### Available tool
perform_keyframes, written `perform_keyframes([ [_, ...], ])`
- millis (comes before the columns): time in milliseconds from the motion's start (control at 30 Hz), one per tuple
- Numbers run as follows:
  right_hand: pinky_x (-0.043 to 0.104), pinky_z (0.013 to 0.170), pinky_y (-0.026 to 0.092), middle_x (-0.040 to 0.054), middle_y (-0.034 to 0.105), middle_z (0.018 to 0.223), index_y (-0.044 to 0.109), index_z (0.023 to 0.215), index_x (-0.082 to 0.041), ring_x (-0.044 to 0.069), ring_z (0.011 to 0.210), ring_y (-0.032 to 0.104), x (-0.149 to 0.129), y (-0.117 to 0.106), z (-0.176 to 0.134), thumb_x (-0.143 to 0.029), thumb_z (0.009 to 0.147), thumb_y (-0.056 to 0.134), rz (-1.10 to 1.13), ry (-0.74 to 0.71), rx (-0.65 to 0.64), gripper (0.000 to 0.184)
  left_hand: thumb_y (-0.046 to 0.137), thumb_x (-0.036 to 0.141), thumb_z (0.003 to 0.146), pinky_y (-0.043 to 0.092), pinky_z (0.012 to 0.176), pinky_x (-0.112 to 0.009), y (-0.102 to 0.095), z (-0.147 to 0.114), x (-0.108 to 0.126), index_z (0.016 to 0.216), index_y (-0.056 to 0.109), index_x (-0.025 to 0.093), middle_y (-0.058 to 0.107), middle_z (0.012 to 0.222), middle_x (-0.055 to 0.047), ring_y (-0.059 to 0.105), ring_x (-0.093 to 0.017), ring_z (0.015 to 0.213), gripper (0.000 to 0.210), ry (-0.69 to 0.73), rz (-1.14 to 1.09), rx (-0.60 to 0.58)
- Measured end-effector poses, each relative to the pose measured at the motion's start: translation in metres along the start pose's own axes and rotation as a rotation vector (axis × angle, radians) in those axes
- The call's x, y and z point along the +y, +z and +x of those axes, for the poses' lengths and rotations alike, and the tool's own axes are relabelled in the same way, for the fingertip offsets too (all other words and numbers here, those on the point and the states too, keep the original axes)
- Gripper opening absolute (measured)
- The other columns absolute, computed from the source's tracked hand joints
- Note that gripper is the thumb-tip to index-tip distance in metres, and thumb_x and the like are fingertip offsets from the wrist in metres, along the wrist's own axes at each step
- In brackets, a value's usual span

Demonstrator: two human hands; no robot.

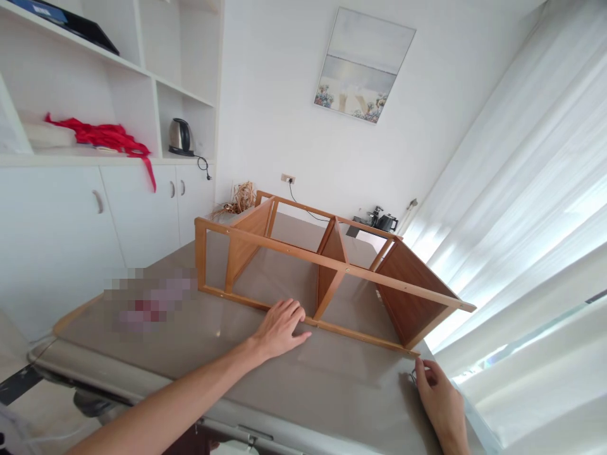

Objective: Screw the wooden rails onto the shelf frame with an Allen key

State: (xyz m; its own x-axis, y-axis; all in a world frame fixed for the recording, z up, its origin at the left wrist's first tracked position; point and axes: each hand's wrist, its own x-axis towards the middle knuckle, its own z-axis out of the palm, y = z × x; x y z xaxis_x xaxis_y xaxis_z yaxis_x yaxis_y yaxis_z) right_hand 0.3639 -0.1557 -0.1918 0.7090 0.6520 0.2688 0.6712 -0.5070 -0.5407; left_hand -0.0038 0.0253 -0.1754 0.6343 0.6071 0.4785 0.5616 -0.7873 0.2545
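A wooden shelf rack [289,253] lies on its side on a grey-brown table [332,373], its shelf boards standing upright between the rails. My left hand [282,328] rests over the lower near rail, left of the middle board, with the fingers curled on it and the thumb stretched out to the right. Beside the right end of that rail, my right hand [439,401] is closed in a pinch. A small, thin metal piece [413,375] shows at its fingertips; its exact kind is too small to tell.
A blurred patch [152,303] covers something on the table's left. Dried stalks [241,197] and a black kettle [387,222] are behind the rack. White cabinets [57,215] holding a steel kettle [180,136] and red cloth [104,134] stand left; curtains [521,158] hang right.
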Motion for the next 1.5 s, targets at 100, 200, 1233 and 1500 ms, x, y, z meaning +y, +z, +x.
perform_keyframes([
  [100,0.039,0.063,0.048,0.0014,0.07,0.07,0.062,0.085,-0.032,0.029,0.069,0.068,-0.023,0.009,-0.016,-0.065,0.081,0.047,0.008,-0.101,0.03,0.036,0.074,0.053,0.073,0.039,0.092,-0.039,0.001,0.006,-0.012,0.1,0.055,0.02,0.062,0.108,-0.005,0.054,-0.025,0.101,0.047,-0.006,-0.03,-0.017],
  [200,0.032,0.061,0.048,0.0006,0.067,0.068,0.063,0.086,-0.028,0.022,0.061,0.064,-0.064,0.026,-0.036,-0.058,0.089,0.045,0.095,-0.287,-0.086,0.035,0.073,0.06,0.07,0.039,0.093,-0.042,0.01,0.019,-0.016,0.103,0.057,0.019,0.064,0.107,-0.006,0.056,-0.026,0.101,0.055,0.029,-0.059,-0.085],
  [1233,0.021,0.056,0.037,-0.0064,0.05,0.057,0.056,0.077,-0.021,0.009,0.052,0.045,-0.175,0.099,0.004,-0.04,0.096,0.051,0.411,-0.544,-0.206,0.027,0.063,0.046,0.083,0.044,0.09,-0.042,0.033,0.044,-0.025,0.09,0.062,0.022,0.066,0.094,0.0,0.062,-0.023,0.094,0.025,0.067,-0.107,-0.209],
  [1500,0.023,0.066,0.04,-0.002,0.056,0.071,0.053,0.078,-0.022,0.012,0.066,0.053,-0.178,0.097,0.011,-0.038,0.099,0.044,0.364,-0.608,-0.3,0.028,0.064,0.039,0.083,0.043,0.089,-0.04,0.025,0.044,-0.023,0.097,0.057,0.022,0.066,0.097,-0.001,0.062,-0.022,0.09,0.022,0.077,-0.139,-0.23],
])
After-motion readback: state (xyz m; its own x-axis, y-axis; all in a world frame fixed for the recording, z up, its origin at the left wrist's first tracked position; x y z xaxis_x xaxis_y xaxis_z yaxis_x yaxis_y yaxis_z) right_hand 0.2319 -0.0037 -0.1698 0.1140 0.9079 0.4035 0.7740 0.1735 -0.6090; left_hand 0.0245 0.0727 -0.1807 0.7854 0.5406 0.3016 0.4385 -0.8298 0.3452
